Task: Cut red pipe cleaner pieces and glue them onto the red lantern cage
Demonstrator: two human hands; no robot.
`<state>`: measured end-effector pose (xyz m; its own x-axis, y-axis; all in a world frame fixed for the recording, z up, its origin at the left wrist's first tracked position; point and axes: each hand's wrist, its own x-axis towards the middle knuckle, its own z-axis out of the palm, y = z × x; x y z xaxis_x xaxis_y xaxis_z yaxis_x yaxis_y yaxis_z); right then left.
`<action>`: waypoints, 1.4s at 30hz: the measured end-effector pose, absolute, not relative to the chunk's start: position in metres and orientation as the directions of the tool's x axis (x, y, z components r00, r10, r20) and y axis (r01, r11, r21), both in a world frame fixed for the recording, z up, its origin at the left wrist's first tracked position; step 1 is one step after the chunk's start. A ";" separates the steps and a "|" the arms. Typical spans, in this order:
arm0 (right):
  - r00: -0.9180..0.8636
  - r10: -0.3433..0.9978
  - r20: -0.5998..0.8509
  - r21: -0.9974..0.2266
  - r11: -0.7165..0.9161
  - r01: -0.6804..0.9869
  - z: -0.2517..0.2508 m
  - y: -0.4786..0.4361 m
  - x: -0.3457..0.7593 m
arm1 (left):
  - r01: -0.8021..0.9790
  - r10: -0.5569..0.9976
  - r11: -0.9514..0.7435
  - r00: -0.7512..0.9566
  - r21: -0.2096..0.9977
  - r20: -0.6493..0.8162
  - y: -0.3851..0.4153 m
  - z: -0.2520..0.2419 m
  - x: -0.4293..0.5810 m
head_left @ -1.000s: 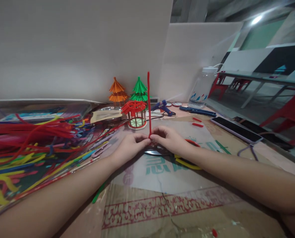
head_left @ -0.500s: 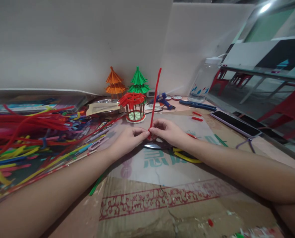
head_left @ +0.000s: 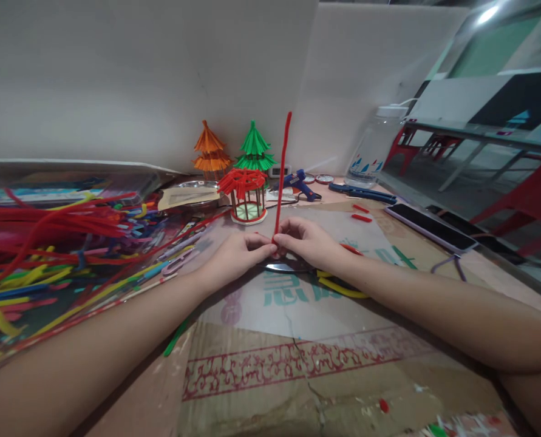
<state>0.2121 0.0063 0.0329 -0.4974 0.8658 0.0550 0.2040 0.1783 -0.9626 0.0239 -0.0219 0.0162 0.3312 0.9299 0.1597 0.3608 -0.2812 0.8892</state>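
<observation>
A long red pipe cleaner [head_left: 282, 170] stands nearly upright, its lower end pinched between the fingertips of both hands. My left hand [head_left: 240, 255] comes in from the left, thumb and forefinger closed at the bottom of the stem. From the other side my right hand [head_left: 309, 240] grips it just above, fingers curled. The very lower end is hidden by the fingers. Below the hands lie dark-handled pliers or scissors with a shiny metal part [head_left: 283, 266] and yellow handles [head_left: 343, 286], partly covered. Behind stands a small pavilion [head_left: 243, 197] with a red roof and brown posts.
Bundles of coloured pipe cleaners [head_left: 61, 224] fill the left side. An orange tower [head_left: 209, 152] and a green tower [head_left: 254, 149] stand at the back, near a blue glue gun [head_left: 300, 182]. Rightward are short red pieces [head_left: 361, 217], blue-handled pliers [head_left: 364, 193], a bottle [head_left: 373, 149] and a phone [head_left: 429, 227].
The red pipe cleaner has become a little more upright, its top shifting slightly left and up. Both hands stay pinched at its base, almost in the same place.
</observation>
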 end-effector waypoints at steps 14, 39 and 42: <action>-0.510 0.857 0.071 -0.912 0.263 0.316 0.032 0.004 0.213 | 0.317 0.939 -0.244 0.312 0.917 0.142 -0.026 0.019 0.028; -0.495 0.863 0.099 -0.890 0.299 0.344 0.032 0.004 0.213 | 0.319 0.931 -0.243 0.341 0.916 0.128 -0.024 0.019 0.027; -0.496 0.862 0.101 -0.900 0.292 0.324 0.031 0.004 0.214 | 0.308 0.929 -0.234 0.349 0.922 0.119 -0.025 0.021 0.028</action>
